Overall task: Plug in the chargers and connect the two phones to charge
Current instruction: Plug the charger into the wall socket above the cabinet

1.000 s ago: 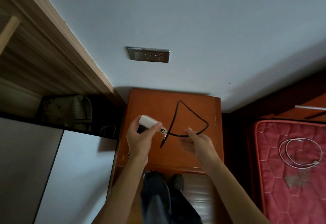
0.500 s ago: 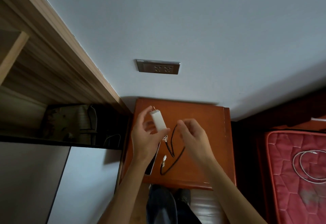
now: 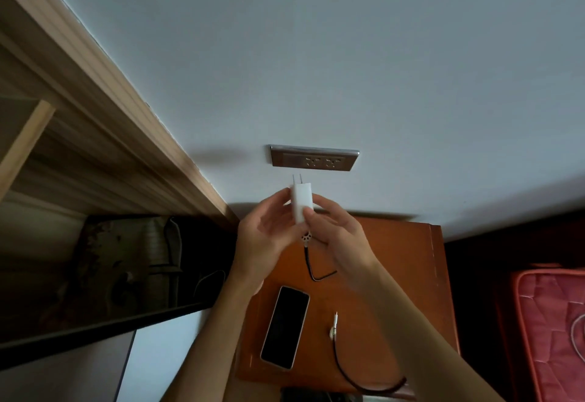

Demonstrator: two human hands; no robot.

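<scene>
Charger (image 3: 301,204): white block, up off the tabletop (image 3: 395,275) in head view, pinched from both sides. Left hand (image 3: 264,237) w/ fingertips on its left face, right hand (image 3: 338,237) w/ thumb and finger on its lower right. Long axis approx. vertical in frame, prongs (image 3: 297,178) leading, aimed at wall socket (image 3: 314,162). Sits just below the socket plate, apart from it, slightly left of the two outlets. Likely needs a short push fwd plus a touch rightward to meet the left outlet; actual gap to wall hard to judge from this angle. Neither hand clearly nearer; right hand on the outlet side. Black cable (image 3: 311,267) hanging from rear end, trailing down to tabletop. Free connector (image 3: 333,327) lying just beside phone (image 3: 285,327), not plugged in. Phone face up, front-left of tabletop.
</scene>
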